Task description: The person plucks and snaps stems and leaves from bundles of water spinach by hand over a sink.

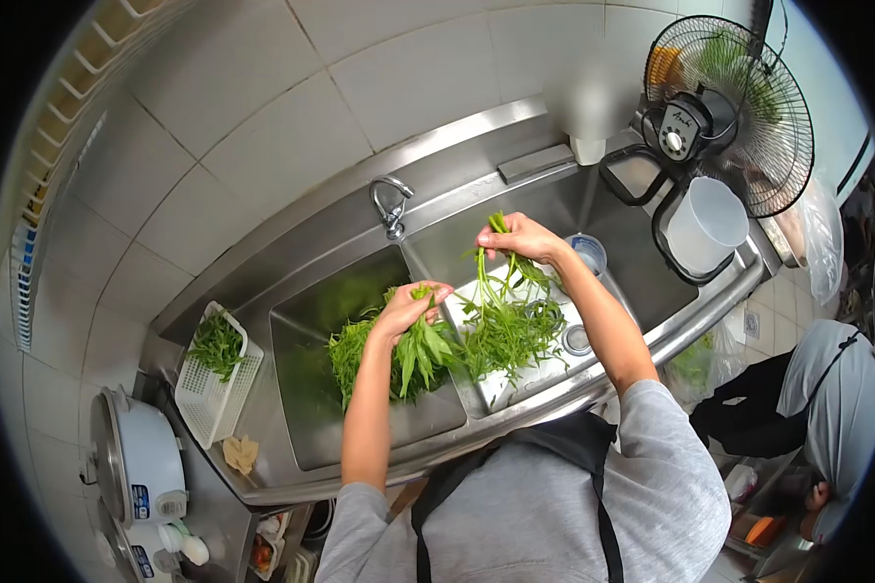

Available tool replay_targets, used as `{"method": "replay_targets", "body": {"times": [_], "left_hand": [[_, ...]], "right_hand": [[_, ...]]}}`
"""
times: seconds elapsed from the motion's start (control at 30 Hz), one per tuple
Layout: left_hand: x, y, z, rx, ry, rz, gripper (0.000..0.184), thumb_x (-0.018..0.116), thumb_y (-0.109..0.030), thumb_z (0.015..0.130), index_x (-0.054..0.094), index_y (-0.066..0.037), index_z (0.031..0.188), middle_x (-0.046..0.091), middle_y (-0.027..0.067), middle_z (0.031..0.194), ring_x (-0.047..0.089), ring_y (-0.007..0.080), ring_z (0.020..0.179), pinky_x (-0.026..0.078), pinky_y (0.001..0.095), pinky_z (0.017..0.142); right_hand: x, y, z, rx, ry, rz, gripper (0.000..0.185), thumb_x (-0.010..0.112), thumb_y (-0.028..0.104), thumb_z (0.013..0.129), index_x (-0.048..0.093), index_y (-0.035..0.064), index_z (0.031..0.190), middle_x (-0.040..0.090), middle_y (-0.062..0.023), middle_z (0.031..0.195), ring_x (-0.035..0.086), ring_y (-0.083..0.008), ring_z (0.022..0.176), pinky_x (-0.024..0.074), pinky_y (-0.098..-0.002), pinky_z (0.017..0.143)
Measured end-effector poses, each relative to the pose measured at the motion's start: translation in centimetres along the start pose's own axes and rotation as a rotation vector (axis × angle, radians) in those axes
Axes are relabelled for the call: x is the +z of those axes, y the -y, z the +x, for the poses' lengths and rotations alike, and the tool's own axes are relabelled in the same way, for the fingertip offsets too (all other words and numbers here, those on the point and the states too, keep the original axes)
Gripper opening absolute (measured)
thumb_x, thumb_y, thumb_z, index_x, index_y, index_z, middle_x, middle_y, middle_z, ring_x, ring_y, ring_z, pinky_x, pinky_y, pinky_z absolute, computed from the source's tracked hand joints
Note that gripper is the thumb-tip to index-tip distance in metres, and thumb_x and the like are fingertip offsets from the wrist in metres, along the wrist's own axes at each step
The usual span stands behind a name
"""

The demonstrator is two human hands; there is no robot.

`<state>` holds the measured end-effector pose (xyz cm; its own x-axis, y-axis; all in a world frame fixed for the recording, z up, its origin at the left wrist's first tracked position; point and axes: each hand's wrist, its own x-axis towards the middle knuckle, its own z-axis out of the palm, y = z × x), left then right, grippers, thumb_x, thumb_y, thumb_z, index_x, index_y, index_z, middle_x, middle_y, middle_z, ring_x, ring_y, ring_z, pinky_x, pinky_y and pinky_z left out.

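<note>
Over the left basin of the steel sink (428,420), my left hand (410,311) is closed round a bunch of leafy greens (423,355). My right hand (523,240) pinches the stems of another bunch of greens (501,325), whose leaves hang down over the right basin. More greens (350,352) lie in the left basin beneath and beside my left hand. Under the right-hand bunch is a white board or tray (540,374), partly covered by leaves. The two hands are apart.
A faucet (392,209) stands behind the sink. To the left are a white basket (226,394) with greens and a rice cooker (151,457). At the right are a white container (707,225) and a fan (729,115). Another person (831,398) is at the lower right.
</note>
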<state>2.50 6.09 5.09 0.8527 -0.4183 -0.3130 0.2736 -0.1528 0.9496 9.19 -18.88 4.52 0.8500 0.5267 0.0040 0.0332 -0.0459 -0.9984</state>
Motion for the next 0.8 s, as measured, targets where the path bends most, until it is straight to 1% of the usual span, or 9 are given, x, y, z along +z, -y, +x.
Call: {"method": "replay_targets", "body": {"times": [0.07,0.1,0.2,0.3,0.4,0.53,0.6,0.73,0.8], "left_hand": [[-1.0,0.8,-0.4,0.017,-0.04,0.02,0.026,0.064,-0.023,0.08,0.061,-0.001,0.093,0.053,-0.003,0.067,0.042,0.004,0.056,0.035,0.0199,0.052],[-1.3,1.0,-0.4,0.04,-0.053,-0.013,0.024,0.066,-0.02,0.078,0.061,-0.001,0.091,0.057,-0.0018,0.071,0.044,0.0036,0.057,0.035,0.0191,0.052],[-1.1,1.1,-0.2,0.045,-0.115,0.1,0.023,0.067,-0.018,0.077,0.061,0.0,0.09,0.059,-0.0004,0.074,0.048,0.0042,0.059,0.038,0.0189,0.053],[0.8,0.3,0.3,0.06,-0.119,0.081,0.023,0.068,-0.019,0.076,0.062,0.0,0.089,0.06,0.0002,0.074,0.05,0.0051,0.059,0.041,0.0197,0.053],[2.7,-0.9,0.8,0.127,-0.106,0.183,0.024,0.066,-0.02,0.078,0.062,-0.001,0.093,0.06,0.0016,0.079,0.055,0.0077,0.069,0.044,0.0224,0.055],[4.8,-1.9,2.4,0.229,-0.076,0.385,0.03,0.067,-0.026,0.076,0.063,-0.001,0.093,0.06,0.0008,0.074,0.05,0.0062,0.061,0.043,0.0229,0.052],[5.3,-2.4,2.9,0.172,-0.036,0.456,0.031,0.067,-0.027,0.076,0.062,0.0,0.091,0.059,0.0005,0.071,0.049,0.0061,0.057,0.042,0.0227,0.05],[6.0,-2.2,3.2,0.169,-0.043,0.387,0.031,0.067,-0.028,0.077,0.062,0.001,0.087,0.057,-0.0002,0.065,0.047,0.0062,0.052,0.041,0.0223,0.048],[6.0,-2.2,3.3,0.131,-0.02,0.315,0.03,0.066,-0.028,0.077,0.062,0.001,0.087,0.058,0.0004,0.067,0.049,0.0067,0.055,0.042,0.0228,0.049]], "right_hand": [[-0.5,0.1,-0.6,0.011,-0.027,0.017,0.023,0.062,0.025,0.08,0.063,0.003,0.087,0.061,0.0011,0.066,0.043,-0.0027,0.055,0.0324,-0.0186,0.05],[-0.7,0.4,-1.0,-0.001,-0.05,0.028,0.024,0.062,0.026,0.08,0.063,0.0029,0.089,0.062,0.0008,0.068,0.043,-0.0024,0.055,0.0323,-0.0186,0.049],[-1.4,0.5,-2.0,0.036,-0.091,0.058,0.026,0.062,0.026,0.08,0.063,0.0029,0.09,0.063,0.0005,0.069,0.043,-0.0024,0.055,0.0325,-0.0187,0.049],[-1.9,0.0,-2.9,0.035,-0.133,0.075,0.026,0.062,0.027,0.08,0.063,0.0032,0.09,0.063,0.0003,0.07,0.043,-0.0025,0.055,0.0325,-0.0183,0.049],[-2.2,0.9,-3.6,0.024,-0.166,0.052,0.021,0.064,0.022,0.079,0.064,0.0023,0.087,0.064,-0.0013,0.071,0.047,-0.0028,0.058,0.0342,-0.018,0.051],[-1.7,1.9,-4.3,-0.036,-0.142,0.073,0.021,0.063,0.021,0.08,0.064,0.0015,0.086,0.064,-0.0018,0.07,0.049,-0.0032,0.06,0.0358,-0.0189,0.054],[-1.2,1.2,-3.8,-0.102,-0.132,0.045,0.026,0.064,0.025,0.08,0.063,0.0017,0.09,0.063,-0.0012,0.069,0.044,-0.0014,0.052,0.0333,-0.0177,0.046],[-1.4,1.5,-5.4,0.001,-0.321,0.115,0.029,0.061,0.03,0.081,0.061,0.0012,0.084,0.062,-0.003,0.068,0.047,-0.0041,0.051,0.0379,-0.0195,0.046],[-2.3,0.5,-6.0,0.074,-0.464,0.207,0.031,0.06,0.033,0.082,0.06,0.0018,0.08,0.061,-0.0034,0.066,0.048,-0.0056,0.05,0.0397,-0.0205,0.045]]}}
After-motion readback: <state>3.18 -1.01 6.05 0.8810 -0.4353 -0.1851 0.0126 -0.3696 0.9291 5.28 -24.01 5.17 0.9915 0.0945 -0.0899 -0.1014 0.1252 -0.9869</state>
